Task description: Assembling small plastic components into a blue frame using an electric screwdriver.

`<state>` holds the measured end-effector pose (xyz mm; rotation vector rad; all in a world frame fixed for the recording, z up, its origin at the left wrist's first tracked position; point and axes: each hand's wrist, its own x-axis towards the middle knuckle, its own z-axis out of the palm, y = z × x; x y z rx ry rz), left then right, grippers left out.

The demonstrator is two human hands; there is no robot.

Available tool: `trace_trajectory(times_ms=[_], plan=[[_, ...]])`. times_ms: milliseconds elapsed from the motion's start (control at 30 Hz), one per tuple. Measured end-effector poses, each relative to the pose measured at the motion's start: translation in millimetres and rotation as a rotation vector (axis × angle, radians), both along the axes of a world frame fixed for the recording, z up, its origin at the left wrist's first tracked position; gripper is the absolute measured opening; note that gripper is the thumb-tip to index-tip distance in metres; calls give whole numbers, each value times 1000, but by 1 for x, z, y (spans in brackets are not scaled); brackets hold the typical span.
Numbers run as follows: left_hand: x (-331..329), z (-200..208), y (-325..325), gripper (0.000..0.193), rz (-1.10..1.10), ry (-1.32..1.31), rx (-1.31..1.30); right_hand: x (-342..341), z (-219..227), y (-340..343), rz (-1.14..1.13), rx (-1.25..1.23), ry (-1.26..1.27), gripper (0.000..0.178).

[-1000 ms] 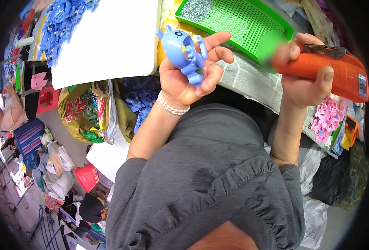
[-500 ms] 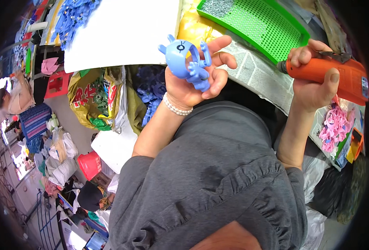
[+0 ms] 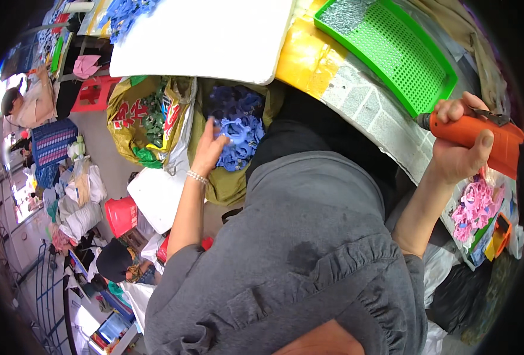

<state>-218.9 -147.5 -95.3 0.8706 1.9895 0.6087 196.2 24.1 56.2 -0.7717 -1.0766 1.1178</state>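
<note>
My left hand (image 3: pixel 207 152) reaches over an olive sack (image 3: pixel 221 188) filled with blue plastic figure parts (image 3: pixel 244 145). Its fingers are spread apart, and a light blue figure part lies right beside the fingertips, among the others. My right hand (image 3: pixel 456 160) is wrapped round an orange electric screwdriver (image 3: pixel 469 129), held up at the right with its dark tip toward the green basket. A small dark metal tool, perhaps snips (image 3: pixel 491 116), rests across the top of the screwdriver by my fingers.
A green perforated basket (image 3: pixel 413 59) holds silver screws (image 3: pixel 344 15). The white board (image 3: pixel 202 41) has blue parts (image 3: pixel 129 18) at its far left. A yellow bag (image 3: pixel 123 118) stands left of the sack. Pink parts (image 3: pixel 475 207) lie at the right; another person (image 3: pixel 31 106) sits far left.
My left hand has moved down and left from in front of the board to the sack, and the blue figure has left its palm. My right hand has shifted slightly down and right with the screwdriver.
</note>
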Motion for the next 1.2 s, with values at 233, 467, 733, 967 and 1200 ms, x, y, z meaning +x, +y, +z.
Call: trace_trajectory(times_ms=[233,467,733,967,1200], plan=[[18,-29,-30,78,-237,519,29,-7,-4,-6,55,-28,10,61],[67,-28,-4,65,-308,602,242,-9,-2,-12,42,-43,13,59],[90,-26,-2,54,-364,656,307,-11,-1,-28,8,-28,-47,55],[87,-45,-18,51,-335,542,296,-20,3,-39,-25,-15,18,49],[96,-50,-13,39,-341,502,289,-13,3,-45,-39,-27,9,50]])
